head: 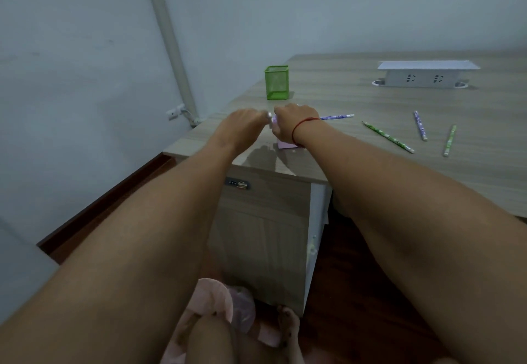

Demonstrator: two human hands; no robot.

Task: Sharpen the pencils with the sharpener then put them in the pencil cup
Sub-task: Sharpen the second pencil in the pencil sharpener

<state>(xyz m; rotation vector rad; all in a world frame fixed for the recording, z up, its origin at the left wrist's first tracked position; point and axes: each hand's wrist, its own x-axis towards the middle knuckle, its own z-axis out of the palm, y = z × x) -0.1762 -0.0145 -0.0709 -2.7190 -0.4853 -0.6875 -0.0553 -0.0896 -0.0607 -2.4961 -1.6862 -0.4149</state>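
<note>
R hand (293,124) grips pink sharpener (286,144) at tabletop (356,170) edge, purple pencil (338,117) poking out behind it, L hand (242,125) fingertips at its left end, grip can't tell; green pencil cup (276,83) just beyond.

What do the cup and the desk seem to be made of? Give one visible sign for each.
Cup: probably metal mesh, painted green; its walls show a fine see-through grid. Desk: likely wood-look laminate, fairly matt; pale, even grain lines.
</note>
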